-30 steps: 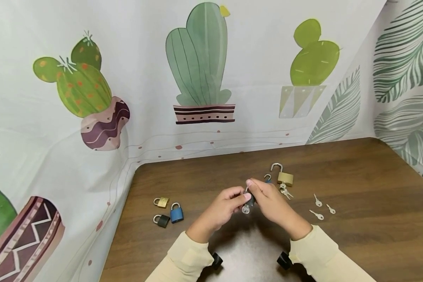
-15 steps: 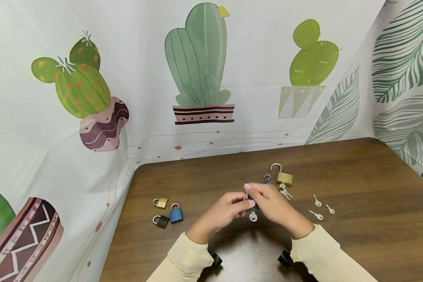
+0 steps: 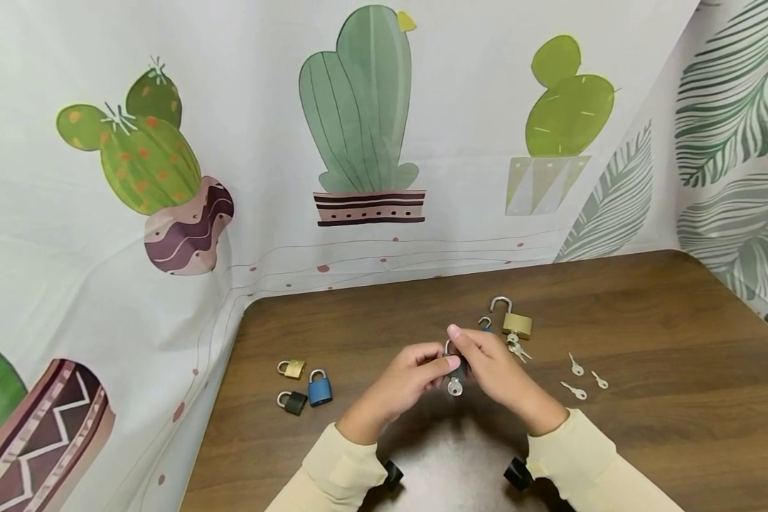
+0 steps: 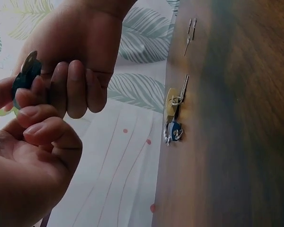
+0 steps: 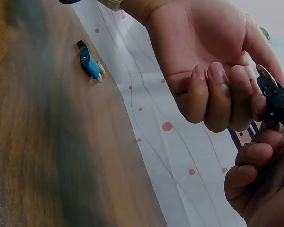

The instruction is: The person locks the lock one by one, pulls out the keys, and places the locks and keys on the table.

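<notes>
A black padlock [image 3: 459,369] is held between both hands over the middle of the table. A round-headed silver key [image 3: 455,387] sticks out of its bottom end, toward the person. My left hand [image 3: 414,371] pinches the padlock body from the left, thumb across its front. On the other side, my right hand [image 3: 491,364] grips it, its thumb beside the silver shackle [image 3: 448,347] at the top. In the left wrist view the dark padlock body [image 4: 22,90] sits between the fingertips. The right wrist view shows the key head [image 5: 266,75] above the lock; the fingers hide much of the body.
At left on the wooden table [image 3: 358,320] lie brass [image 3: 296,368], blue [image 3: 320,390] and black [image 3: 292,402] padlocks. Behind my right hand are an open brass padlock [image 3: 517,325] with keys [image 3: 519,348] and a small open blue padlock [image 3: 486,328]. Loose keys [image 3: 576,367] lie at right.
The held padlock and key dipped toward the person and to the right, then rose slightly. More of the shackle shows than one second ago. Both hands keep their hold.
</notes>
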